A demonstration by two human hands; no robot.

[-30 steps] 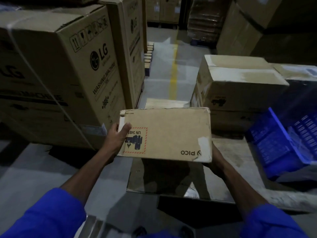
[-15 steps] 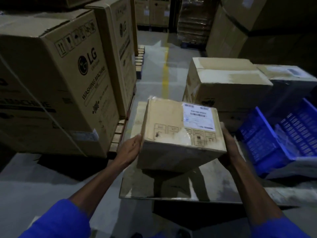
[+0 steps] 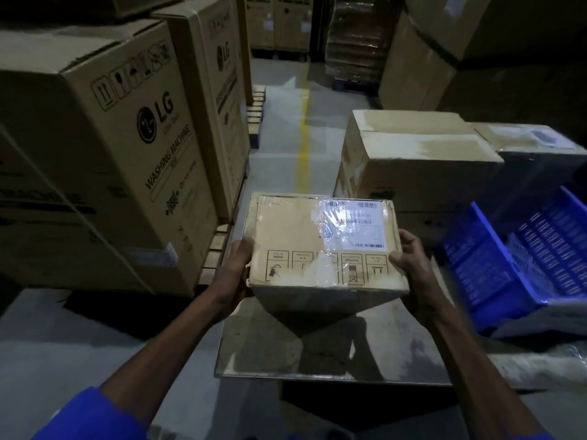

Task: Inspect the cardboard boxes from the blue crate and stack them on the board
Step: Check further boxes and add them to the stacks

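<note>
A person holds a cardboard box above the near end of a flat board. The left hand and right hand grip its sides, thumbs curled onto the labelled top face. A blue crate sits tilted at right.

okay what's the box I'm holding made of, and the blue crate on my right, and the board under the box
Held box: brown corrugated cardboard by its matte look, with glossy clear tape over a white label.
Blue crate: likely moulded plastic, judging by its saturated colour and slotted walls.
Board: unclear; a flat, thin-edged sheet with a dull sheen and scuffs, perhaps metal or laminate.
Both the left hand and right hand grip the box.
</note>
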